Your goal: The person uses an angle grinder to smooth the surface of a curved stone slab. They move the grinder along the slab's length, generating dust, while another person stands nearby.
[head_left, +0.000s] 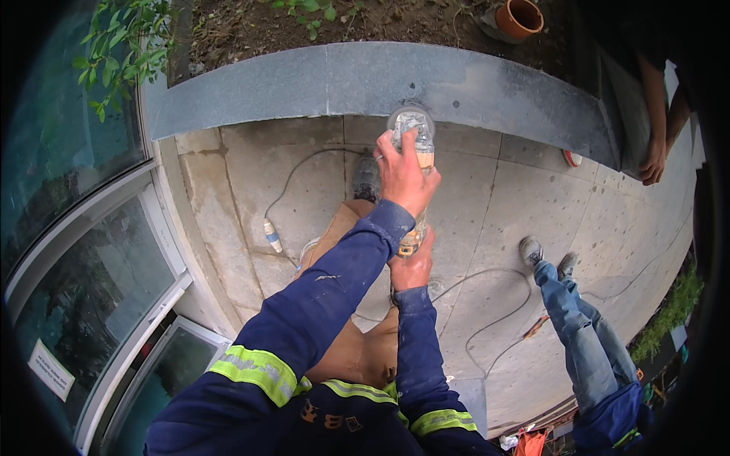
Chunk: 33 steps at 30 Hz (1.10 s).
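Observation:
A dusty angle grinder (411, 124) reaches away from me, its round disc at the front edge of a grey stone ledge (365, 80). My left hand (408, 175) is closed over the top of its head end, fingers pointing forward. Closer to my body, my right hand (414, 266) wraps round the rear of the grinder's body. Both sleeves are dark blue with yellow reflective bands. A dark wet-looking smudge shows on the stone just beyond the disc. The underside of the grinder is hidden.
A power cord with a white and blue connector (272, 236) lies on the paving (471, 197). More cable loops right, near a person in jeans (582, 334). Another person's hands (652, 161) hang at far right. Glass doors (91, 289) stand left; soil and a clay pot (519, 19) lie behind the ledge.

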Available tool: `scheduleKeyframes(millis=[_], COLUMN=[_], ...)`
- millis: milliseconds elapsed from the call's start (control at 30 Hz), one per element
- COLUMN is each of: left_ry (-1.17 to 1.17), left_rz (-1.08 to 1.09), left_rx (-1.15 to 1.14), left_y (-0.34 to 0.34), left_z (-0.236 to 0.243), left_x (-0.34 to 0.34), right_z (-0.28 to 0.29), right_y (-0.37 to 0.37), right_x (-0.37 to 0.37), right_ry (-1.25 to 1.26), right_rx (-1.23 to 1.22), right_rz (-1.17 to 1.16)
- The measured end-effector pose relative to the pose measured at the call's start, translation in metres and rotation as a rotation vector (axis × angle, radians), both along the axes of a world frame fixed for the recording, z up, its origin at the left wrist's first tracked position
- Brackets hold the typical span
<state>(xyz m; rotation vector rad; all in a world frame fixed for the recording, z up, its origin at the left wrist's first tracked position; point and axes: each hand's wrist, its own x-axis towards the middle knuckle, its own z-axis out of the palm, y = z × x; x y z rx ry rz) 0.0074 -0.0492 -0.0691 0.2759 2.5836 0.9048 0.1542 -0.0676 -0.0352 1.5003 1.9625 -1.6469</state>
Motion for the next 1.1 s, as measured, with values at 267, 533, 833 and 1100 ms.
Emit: scheduleKeyframes(millis=[267,533,833,1100], left_ry=[0.008,0.012,0.019,0.029], left_rz=[0.04,0.029,0.053,0.041], left_rx=[0.008,0.004,0.054,0.011], left_y=[-0.005,-0.01,0.002,-0.006], left_z=[0.0,-0.001,-0.005,-0.004], left_x=[-0.009,0.002,-0.015,0.001], right_z=[-0.01,0.001,-0.007,-0.002], right_y=[-0.004,-0.005,0.004,0.001], right_x=[-0.005,0.002,-0.015,0.0], right_ry=[-0.012,-0.038,-0.004,-0.04], right_rx=[0.016,-0.023,0.002,-0.01], right_rz=[0.036,0.023,-0.008,0.03])
